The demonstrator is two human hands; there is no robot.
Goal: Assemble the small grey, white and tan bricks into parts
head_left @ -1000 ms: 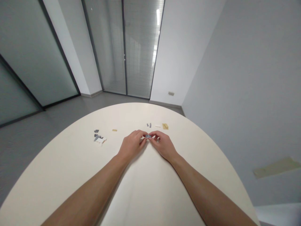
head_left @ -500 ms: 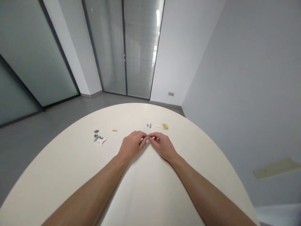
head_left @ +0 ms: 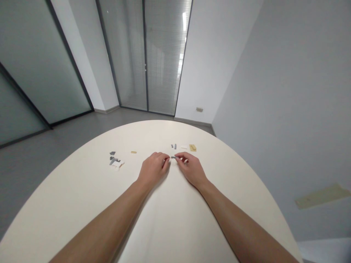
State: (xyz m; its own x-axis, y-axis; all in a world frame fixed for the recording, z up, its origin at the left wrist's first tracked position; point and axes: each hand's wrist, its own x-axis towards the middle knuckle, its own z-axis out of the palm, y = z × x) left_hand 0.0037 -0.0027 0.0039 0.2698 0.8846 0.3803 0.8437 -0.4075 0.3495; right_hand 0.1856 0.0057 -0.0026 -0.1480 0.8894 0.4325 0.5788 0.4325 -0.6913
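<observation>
Near the middle of the white table, my right hand point(head_left: 189, 168) pinches a small dark grey piece point(head_left: 173, 157) that looks like a toy building brick. Its left end sticks out from the fingertips. Just left of it is my left hand point(head_left: 155, 165), thumb and forefinger pressed together at the tips. A slim gap shows between those fingertips and the grey piece. Whether anything tiny sits in the left pinch is hidden. Right behind the hands lie two small grey pieces, one a short strip point(head_left: 175, 146).
Beyond my right hand lie a thin white strip point(head_left: 184, 147) and a tan square piece point(head_left: 192, 147). A tan strip point(head_left: 134, 152) lies left of my left hand. Farther left is a cluster of grey and white pieces point(head_left: 117, 163). The round table point(head_left: 68, 204) curves away toward walls.
My left fingertips have drawn back slightly to the left from the grey piece, baring more of it. The piece stays in my right hand.
</observation>
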